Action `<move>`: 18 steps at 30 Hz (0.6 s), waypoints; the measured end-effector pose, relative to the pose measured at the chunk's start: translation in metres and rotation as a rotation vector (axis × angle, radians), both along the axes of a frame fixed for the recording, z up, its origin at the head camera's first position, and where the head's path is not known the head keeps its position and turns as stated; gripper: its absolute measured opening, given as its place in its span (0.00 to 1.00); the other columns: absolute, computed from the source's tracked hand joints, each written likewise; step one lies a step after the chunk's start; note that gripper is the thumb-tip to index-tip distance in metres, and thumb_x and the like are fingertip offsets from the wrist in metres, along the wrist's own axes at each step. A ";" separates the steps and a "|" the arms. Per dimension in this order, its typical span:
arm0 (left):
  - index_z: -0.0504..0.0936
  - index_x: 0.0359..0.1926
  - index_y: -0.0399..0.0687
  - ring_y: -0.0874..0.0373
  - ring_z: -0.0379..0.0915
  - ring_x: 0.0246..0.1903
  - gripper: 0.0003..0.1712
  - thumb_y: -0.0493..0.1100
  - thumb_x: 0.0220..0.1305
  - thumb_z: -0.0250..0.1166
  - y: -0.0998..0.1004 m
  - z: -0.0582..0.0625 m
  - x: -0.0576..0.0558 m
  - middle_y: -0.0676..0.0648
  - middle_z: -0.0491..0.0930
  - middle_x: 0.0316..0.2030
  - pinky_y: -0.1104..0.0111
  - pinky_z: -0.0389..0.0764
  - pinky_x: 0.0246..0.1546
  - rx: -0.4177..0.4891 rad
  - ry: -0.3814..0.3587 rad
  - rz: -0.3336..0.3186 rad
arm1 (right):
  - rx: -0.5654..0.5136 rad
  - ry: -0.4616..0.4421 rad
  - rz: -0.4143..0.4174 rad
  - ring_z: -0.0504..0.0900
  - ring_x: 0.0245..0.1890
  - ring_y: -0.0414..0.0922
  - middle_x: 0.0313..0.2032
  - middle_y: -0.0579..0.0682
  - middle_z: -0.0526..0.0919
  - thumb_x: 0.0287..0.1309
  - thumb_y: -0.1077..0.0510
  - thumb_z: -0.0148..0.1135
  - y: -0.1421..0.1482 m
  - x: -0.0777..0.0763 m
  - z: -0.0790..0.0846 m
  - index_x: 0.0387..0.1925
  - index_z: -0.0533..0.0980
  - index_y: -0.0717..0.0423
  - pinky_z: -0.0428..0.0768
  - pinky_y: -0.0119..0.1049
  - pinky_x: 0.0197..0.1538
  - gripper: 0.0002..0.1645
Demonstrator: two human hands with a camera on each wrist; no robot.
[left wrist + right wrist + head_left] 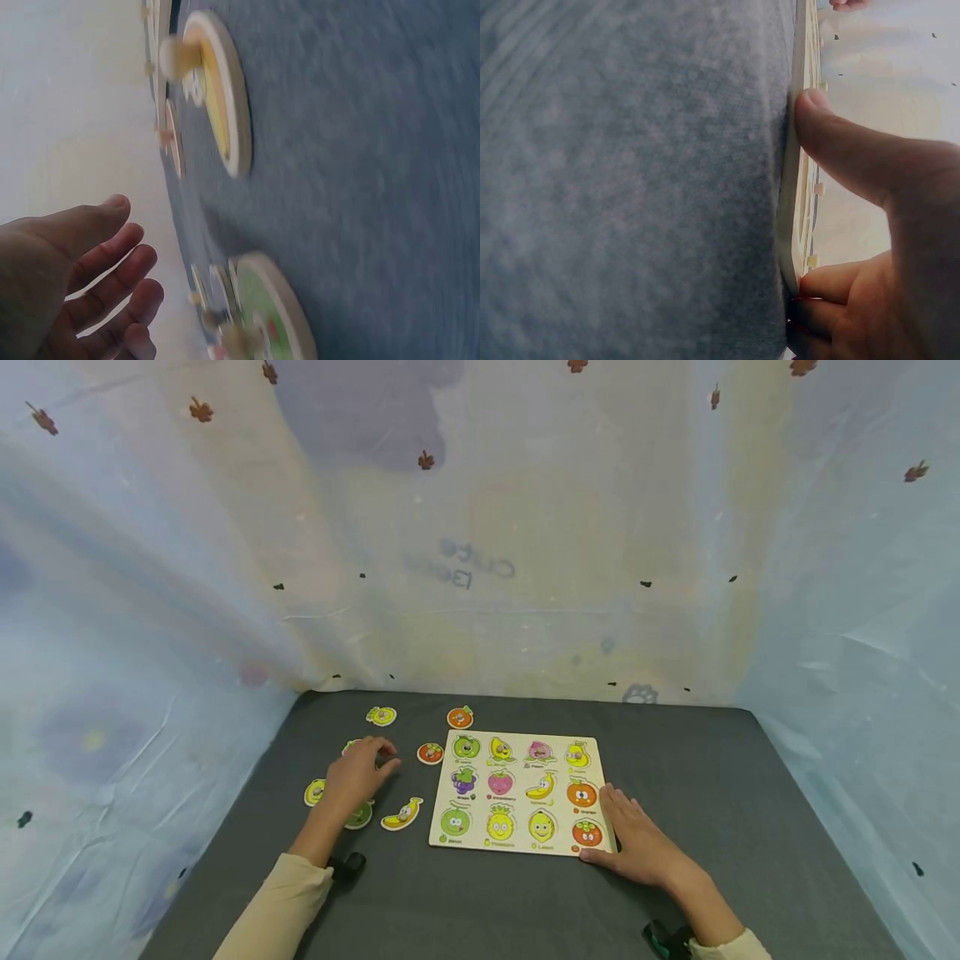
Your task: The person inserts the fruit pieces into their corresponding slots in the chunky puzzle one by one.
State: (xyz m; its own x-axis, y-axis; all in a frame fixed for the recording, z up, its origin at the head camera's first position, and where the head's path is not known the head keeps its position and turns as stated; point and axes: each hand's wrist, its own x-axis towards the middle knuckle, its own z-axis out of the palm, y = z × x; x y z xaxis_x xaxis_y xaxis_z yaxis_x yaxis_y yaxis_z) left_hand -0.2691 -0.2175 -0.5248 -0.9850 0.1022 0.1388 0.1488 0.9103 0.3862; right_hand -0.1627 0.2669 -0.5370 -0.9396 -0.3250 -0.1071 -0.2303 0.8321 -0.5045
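A wooden fruit puzzle board (519, 810) with printed fruit pictures lies flat on the dark table. My right hand (637, 839) holds its near right corner, thumb along the front edge and fingers at the right edge. Over the loose knobbed pieces on the left hovers my left hand (358, 774), fingers relaxed and nothing in them. Closest to it are a green round piece (362, 815), partly covered by the wrist, and a banana piece (402, 814). Another piece beyond the knuckles is mostly hidden. The left wrist view shows the green piece (281, 311) below the fingers.
A tomato piece (431, 753) and an orange piece (461, 717) lie near the board's far left corner. Further left are two yellow pieces, one at the back (382, 716) and one beside the forearm (314, 792). A patterned curtain (510, 610) hangs behind the table.
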 end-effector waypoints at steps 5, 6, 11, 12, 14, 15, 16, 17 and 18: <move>0.86 0.52 0.51 0.48 0.84 0.45 0.13 0.50 0.73 0.73 -0.017 -0.001 0.002 0.46 0.83 0.50 0.47 0.83 0.40 0.006 -0.018 0.017 | 0.004 -0.006 -0.011 0.51 0.83 0.67 0.83 0.70 0.51 0.59 0.28 0.75 0.000 -0.001 -0.001 0.83 0.49 0.71 0.50 0.64 0.81 0.74; 0.86 0.53 0.51 0.48 0.84 0.46 0.13 0.50 0.73 0.73 -0.020 -0.002 0.002 0.46 0.83 0.50 0.46 0.83 0.41 0.008 -0.022 0.021 | 0.004 -0.007 -0.014 0.50 0.83 0.66 0.83 0.70 0.50 0.58 0.28 0.75 0.000 -0.001 -0.001 0.83 0.49 0.70 0.49 0.63 0.81 0.74; 0.86 0.53 0.51 0.45 0.84 0.50 0.14 0.50 0.73 0.73 -0.031 -0.004 0.003 0.45 0.83 0.52 0.43 0.83 0.45 -0.004 -0.037 0.033 | 0.011 0.004 -0.006 0.51 0.83 0.67 0.82 0.71 0.51 0.58 0.28 0.75 0.000 -0.001 -0.001 0.82 0.50 0.72 0.50 0.64 0.81 0.74; 0.86 0.53 0.50 0.45 0.84 0.51 0.14 0.50 0.73 0.73 -0.033 -0.004 0.003 0.45 0.83 0.52 0.43 0.83 0.46 -0.006 -0.041 0.036 | 0.012 0.002 -0.005 0.51 0.83 0.67 0.82 0.71 0.51 0.58 0.28 0.75 0.000 0.000 -0.001 0.82 0.50 0.72 0.50 0.64 0.81 0.74; 0.86 0.53 0.50 0.44 0.84 0.52 0.14 0.50 0.73 0.73 -0.036 -0.004 0.004 0.45 0.84 0.52 0.42 0.82 0.46 -0.008 -0.050 0.039 | 0.015 0.001 -0.003 0.52 0.83 0.67 0.82 0.71 0.51 0.58 0.28 0.75 0.000 0.000 -0.001 0.82 0.50 0.72 0.51 0.65 0.80 0.74; 0.86 0.53 0.50 0.44 0.84 0.52 0.14 0.50 0.72 0.73 -0.037 -0.004 0.004 0.45 0.84 0.51 0.42 0.82 0.47 -0.008 -0.055 0.042 | 0.013 -0.005 -0.005 0.51 0.83 0.67 0.82 0.70 0.51 0.58 0.28 0.75 -0.001 0.000 0.000 0.83 0.49 0.71 0.50 0.64 0.81 0.74; 0.86 0.53 0.50 0.44 0.84 0.51 0.14 0.50 0.72 0.74 -0.038 -0.004 0.005 0.45 0.84 0.50 0.42 0.82 0.46 -0.008 -0.060 0.047 | 0.013 -0.006 -0.006 0.51 0.83 0.67 0.82 0.70 0.51 0.58 0.28 0.75 -0.001 0.000 0.000 0.83 0.49 0.71 0.50 0.64 0.81 0.74; 0.86 0.53 0.50 0.44 0.84 0.51 0.15 0.50 0.72 0.74 -0.039 -0.004 0.005 0.45 0.84 0.49 0.42 0.82 0.46 -0.011 -0.067 0.054 | 0.012 -0.005 -0.008 0.52 0.83 0.67 0.82 0.70 0.51 0.58 0.28 0.76 -0.001 0.000 0.000 0.83 0.49 0.71 0.51 0.64 0.81 0.74; 0.86 0.53 0.49 0.44 0.84 0.50 0.16 0.51 0.72 0.74 -0.040 -0.004 0.006 0.45 0.83 0.48 0.42 0.82 0.46 -0.017 -0.074 0.060 | 0.013 -0.009 -0.010 0.51 0.83 0.66 0.83 0.70 0.51 0.58 0.28 0.76 -0.001 0.000 0.000 0.83 0.49 0.71 0.50 0.63 0.81 0.75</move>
State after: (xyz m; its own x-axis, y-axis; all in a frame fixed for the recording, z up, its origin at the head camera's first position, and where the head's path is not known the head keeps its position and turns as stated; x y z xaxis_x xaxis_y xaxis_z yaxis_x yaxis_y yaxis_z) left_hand -0.2631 -0.2579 -0.5289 -0.9970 0.0441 0.0638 0.0651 0.9231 0.3790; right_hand -0.1623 0.2656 -0.5366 -0.9418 -0.3142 -0.1196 -0.2175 0.8407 -0.4959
